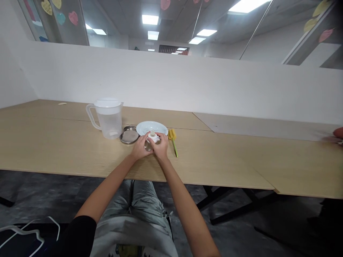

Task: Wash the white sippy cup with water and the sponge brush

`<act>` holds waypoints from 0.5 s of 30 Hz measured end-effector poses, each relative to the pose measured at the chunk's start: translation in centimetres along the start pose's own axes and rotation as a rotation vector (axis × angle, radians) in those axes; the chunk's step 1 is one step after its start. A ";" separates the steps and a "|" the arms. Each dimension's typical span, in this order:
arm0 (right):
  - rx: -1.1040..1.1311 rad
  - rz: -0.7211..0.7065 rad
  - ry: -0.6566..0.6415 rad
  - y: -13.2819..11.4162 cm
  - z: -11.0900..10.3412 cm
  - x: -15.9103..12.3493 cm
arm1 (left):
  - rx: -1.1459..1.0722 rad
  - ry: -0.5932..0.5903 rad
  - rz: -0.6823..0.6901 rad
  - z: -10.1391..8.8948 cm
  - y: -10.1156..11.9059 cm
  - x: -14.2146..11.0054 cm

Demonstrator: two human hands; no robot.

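With left hand (140,147) and right hand (162,145), cupping a white-topped container (152,137), mostly hidden below by the grip. Just beyond, a white plate (150,126), partly covered; leftward, a metal dish (129,136) and pitcher (110,120); rightward, a yellow-headed item (173,135), hard to identify.

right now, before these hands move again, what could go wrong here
The small white-topped piece could slip, as it seems held mostly by the fingers of the left hand and right hand. Both work right by the plate, so a knock might nudge it. A leftward swing could catch the metal dish.
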State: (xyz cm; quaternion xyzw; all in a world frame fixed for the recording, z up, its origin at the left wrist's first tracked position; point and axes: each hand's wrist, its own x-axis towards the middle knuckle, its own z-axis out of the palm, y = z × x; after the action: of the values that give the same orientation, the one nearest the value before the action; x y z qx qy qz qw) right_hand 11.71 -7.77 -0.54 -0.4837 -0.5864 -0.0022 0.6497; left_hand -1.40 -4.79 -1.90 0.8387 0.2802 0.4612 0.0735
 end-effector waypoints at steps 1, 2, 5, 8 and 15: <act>0.022 0.017 0.007 0.1 0.0 0.1 | -0.002 -0.002 -0.005 0.0 0.0 0.0; 0.054 0.038 0.006 0.3 -0.1 0.2 | -0.002 -0.005 -0.012 0.0 0.0 0.0; 0.182 0.102 -0.060 0.8 -0.3 0.6 | -0.002 -0.020 -0.034 -0.2 0.2 0.0; 0.320 0.177 -0.161 1.4 -0.3 1.0 | 0.001 -0.042 -0.058 -0.3 0.3 0.1; 0.260 0.245 0.035 2.8 -0.1 0.7 | 0.026 -0.015 -0.081 0.2 0.4 0.1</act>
State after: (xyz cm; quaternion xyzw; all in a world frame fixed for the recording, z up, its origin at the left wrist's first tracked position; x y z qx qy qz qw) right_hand 13.61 -5.96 -1.70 -0.4634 -0.5072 0.1443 0.7122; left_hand -1.01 -5.02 -1.80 0.8308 0.3196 0.4479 0.0832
